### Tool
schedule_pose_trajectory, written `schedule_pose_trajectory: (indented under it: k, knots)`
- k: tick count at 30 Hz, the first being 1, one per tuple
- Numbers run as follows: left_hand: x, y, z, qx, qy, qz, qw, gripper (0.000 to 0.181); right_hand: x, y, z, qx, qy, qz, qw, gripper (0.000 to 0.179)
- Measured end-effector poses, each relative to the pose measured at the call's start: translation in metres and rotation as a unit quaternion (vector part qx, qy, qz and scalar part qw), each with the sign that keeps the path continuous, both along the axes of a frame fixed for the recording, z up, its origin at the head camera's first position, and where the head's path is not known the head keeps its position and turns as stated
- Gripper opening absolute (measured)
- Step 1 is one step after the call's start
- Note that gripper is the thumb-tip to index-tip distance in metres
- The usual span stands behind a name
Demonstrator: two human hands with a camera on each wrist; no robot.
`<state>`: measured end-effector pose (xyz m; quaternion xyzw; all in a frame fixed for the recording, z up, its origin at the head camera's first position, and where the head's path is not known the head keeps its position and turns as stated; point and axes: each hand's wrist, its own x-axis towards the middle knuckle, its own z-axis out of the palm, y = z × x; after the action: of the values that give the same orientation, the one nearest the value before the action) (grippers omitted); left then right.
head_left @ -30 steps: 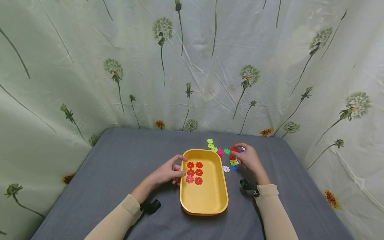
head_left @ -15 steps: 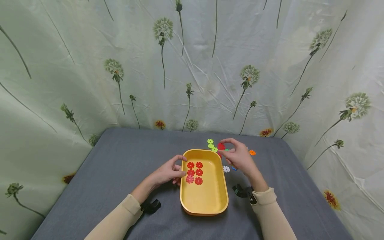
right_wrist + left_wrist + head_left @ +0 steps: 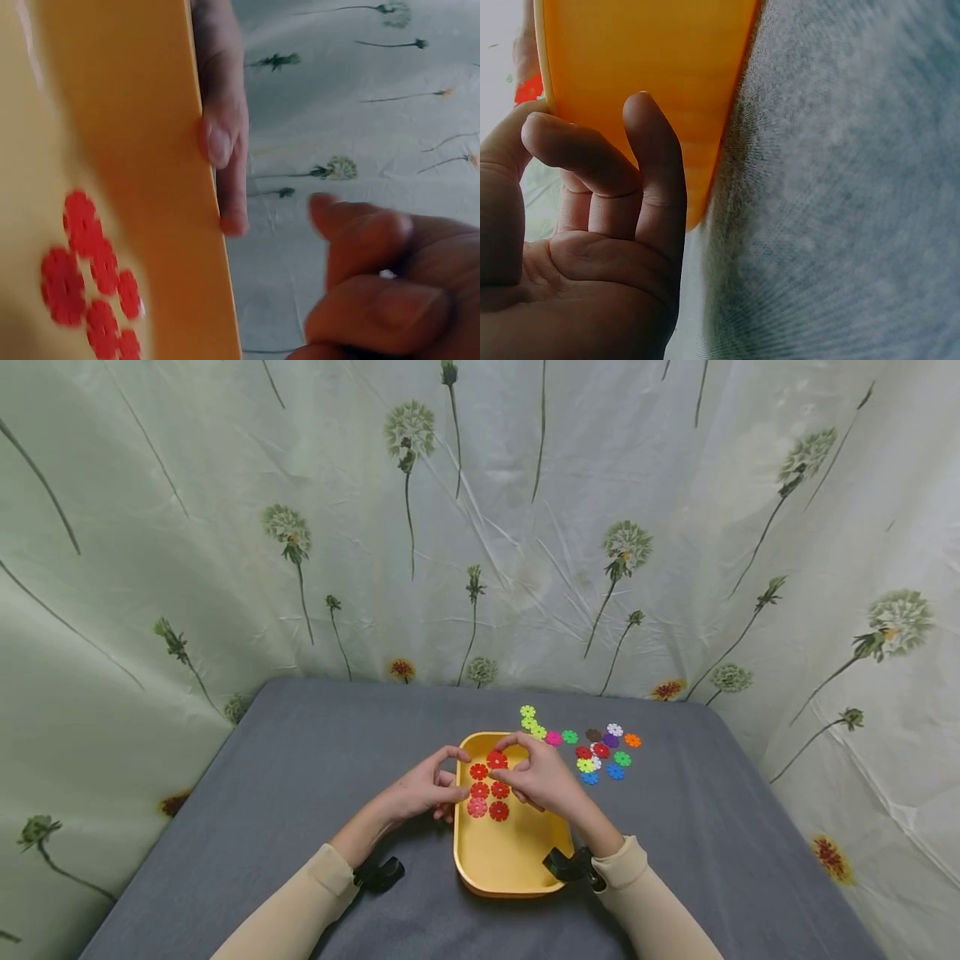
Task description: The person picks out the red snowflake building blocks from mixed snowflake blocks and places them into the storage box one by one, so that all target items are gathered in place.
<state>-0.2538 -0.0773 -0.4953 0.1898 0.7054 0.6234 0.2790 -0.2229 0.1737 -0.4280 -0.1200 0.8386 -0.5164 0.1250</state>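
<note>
My left hand point(image 3: 412, 789) grips the left wall of a yellow tray point(image 3: 510, 864), with fingertips over its rim; in the left wrist view, curled fingers point(image 3: 656, 165) show against the outer wall. Above the tray's far end, my right hand point(image 3: 547, 781) pinches a red snowflake disc point(image 3: 497, 761) between thumb and forefinger. Below it on the tray floor, several red snowflake discs point(image 3: 499, 811) lie in two columns, one of them a pinker disc point(image 3: 477, 807). In the right wrist view, bent right-hand fingers point(image 3: 375, 307) hide the held disc.
Loose snowflake discs in many colours lie on the grey cloth beyond and right of the tray, among them a green disc point(image 3: 570, 737), an orange disc point(image 3: 633, 741) and a blue disc point(image 3: 616, 772). A flower-print curtain point(image 3: 480, 527) hangs behind the table.
My right hand has carried the red snowflake disc leftward from the loose discs to above the tray. The left hand has stayed on the tray's wall.
</note>
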Motion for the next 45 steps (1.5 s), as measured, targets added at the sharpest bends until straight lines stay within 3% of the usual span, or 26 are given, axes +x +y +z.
schedule_pose_trajectory:
  k: [10, 17, 24, 31, 45]
  knots:
    - [0.0, 0.0, 0.001, 0.001, 0.003, -0.006, 1.0, 0.058, -0.002, -0.012, -0.024, 0.047, -0.004, 0.071, 0.9964, 0.037]
    - [0.001, 0.0, 0.002, 0.003, 0.01, -0.008, 0.9999, 0.063, -0.001, -0.013, -0.031, 0.105, 0.012, 0.14, 0.9845, 0.029]
    - [0.001, 0.002, 0.003, 0.002, 0.01, -0.005, 0.9999, 0.057, -0.001, -0.01, -0.034, 0.141, -0.021, 0.197, 0.97, 0.028]
    - [0.001, 0.0, 0.0, 0.005, 0.007, -0.009, 0.9999, 0.057, -0.001, -0.01, -0.038, 0.138, -0.058, 0.218, 0.9643, 0.024]
    - [0.003, 0.001, 0.001, 0.012, 0.011, -0.01, 0.9998, 0.061, 0.0, -0.011, -0.038, 0.143, -0.065, 0.225, 0.9617, 0.023]
